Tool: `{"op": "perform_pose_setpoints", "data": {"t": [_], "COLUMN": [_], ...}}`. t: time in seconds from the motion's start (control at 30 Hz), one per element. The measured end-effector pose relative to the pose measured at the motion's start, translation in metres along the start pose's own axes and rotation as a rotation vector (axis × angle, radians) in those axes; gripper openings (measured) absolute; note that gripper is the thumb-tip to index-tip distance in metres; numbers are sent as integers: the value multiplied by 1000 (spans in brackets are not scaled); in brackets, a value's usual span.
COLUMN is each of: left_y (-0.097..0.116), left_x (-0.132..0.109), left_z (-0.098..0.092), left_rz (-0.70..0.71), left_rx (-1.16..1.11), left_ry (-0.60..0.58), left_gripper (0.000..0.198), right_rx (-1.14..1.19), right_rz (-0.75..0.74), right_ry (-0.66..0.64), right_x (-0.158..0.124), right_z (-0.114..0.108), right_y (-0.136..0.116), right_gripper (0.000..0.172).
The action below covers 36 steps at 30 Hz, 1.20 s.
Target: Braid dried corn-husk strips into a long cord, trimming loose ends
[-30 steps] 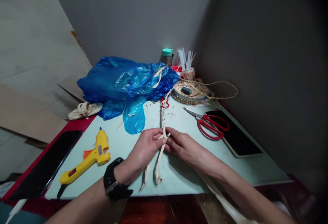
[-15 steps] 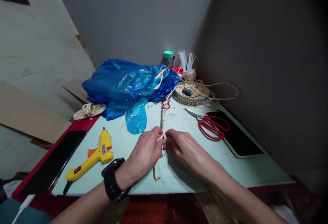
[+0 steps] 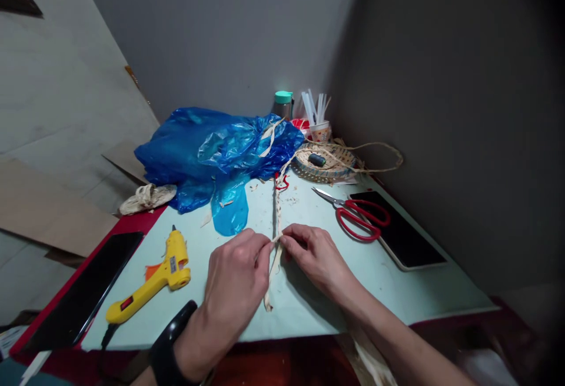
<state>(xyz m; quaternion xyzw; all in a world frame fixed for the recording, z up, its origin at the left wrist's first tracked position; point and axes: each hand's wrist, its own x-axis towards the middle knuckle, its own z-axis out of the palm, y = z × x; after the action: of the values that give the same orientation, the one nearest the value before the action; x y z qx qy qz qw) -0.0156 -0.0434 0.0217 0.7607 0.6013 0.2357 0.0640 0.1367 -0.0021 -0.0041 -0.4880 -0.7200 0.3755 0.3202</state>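
Taking the point where the fingertips nearly meet as the centre of the dial, the pale braided cord (image 3: 279, 208) lies on the desk (image 3: 371, 298) straight out at 12 o'clock, its long axis pointing away from the person. Its near end sits right between the 2 hands, so neither is clearly nearer. A loose strand (image 3: 268, 299) trails back from that end to between 6 and 7 o'clock.

The left hand (image 3: 238, 271) comes in from 7 o'clock, back upward, thumb and index finger closed on a short pale strip that stretches across towards the other hand. The right hand (image 3: 315, 256) reaches in from 4 o'clock, its thumb and index finger pinching at the near end of the cord; the other fingers curl underneath, and whether they grip anything I cannot tell. The black watch (image 3: 172, 339) is on the left wrist.

At the far end of the cord, at 12 o'clock, is a red thread (image 3: 282, 183). The shallow woven basket (image 3: 304, 169) stands at 1 o'clock, the red-handled scissors (image 3: 358, 235) lie between 2 and 3 with their tips turned to 10, the blue plastic bag (image 3: 176, 145) spreads at 11, and the yellow glue gun (image 3: 148, 292) rests between 8 and 9
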Motion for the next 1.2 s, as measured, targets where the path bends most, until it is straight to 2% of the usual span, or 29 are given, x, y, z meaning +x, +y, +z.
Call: {"op": "perform_pose_setpoints", "data": {"t": [0.1, 0.17, 0.27, 0.33, 0.4, 0.43, 0.5, 0.53, 0.57, 0.6, 0.7, 0.77, 0.8, 0.93, 1.1, 1.2], "left_y": [12, 20, 28, 29, 24, 20, 10, 4, -2, -7, -15, -14, -13, -12, -12, -12], "left_x": [-16, -26, -35, -34, -29, -23, -9, -1, 7, 14, 30, 34, 34, 29, 26, 26], "left_z": [12, 25, 38, 36, 25, 19, 9, 6, 5, 6, 16, 23, 25, 27, 29, 29], "left_rz": [210, 349, 436, 434, 357, 281, 95, -9, -103, -176, -257, -321, -351, -396, -420, -437], "left_rx": [118, 257, 416, 370, 193, 80, -128, -229, -369, -537, -1019, -1225, -1286, -1318, -1138, -1063], "left_ry": [130, 179, 155, 77, 2, -16, 48, 70, 35, -35, -336, -449, -469, -406, -307, -241], "left_gripper": [24, 26, 32, 28, 18, 20, 26, 23, 19, 20, 16, 15, 16, 18, 17, 15], "right_rx": [243, 429, 617, 679, 716, 725, 727, 724, 726, 733, 736, 658, 588, 309, 100, -120], "right_rz": [33, 106, 182, 189, 183, 178, 162, 156, 148, 132, 65, 32, 21, -26, -73, -77], "right_ry": [-44, -100, -180, -192, -178, -169, -163, -163, -165, -173, -214, -234, -227, -164, -231, -213], "right_x": [1, 1, 0, -1, -1, -1, -2, -1, -1, -1, 1, 1, 1, -1, -3, -3], "right_z": [1, 1, -2, -4, -5, -5, -5, -4, -4, -4, -4, -6, -7, -11, -16, -21], "right_y": [2, 3, 5, 7, 8, 8, 8, 7, 6, 6, 7, 8, 8, 6, -3, -9], "right_gripper": [28, 28, 27, 27, 28, 29, 31, 31, 30, 30, 26, 24, 22, 17, 20, 21]}}
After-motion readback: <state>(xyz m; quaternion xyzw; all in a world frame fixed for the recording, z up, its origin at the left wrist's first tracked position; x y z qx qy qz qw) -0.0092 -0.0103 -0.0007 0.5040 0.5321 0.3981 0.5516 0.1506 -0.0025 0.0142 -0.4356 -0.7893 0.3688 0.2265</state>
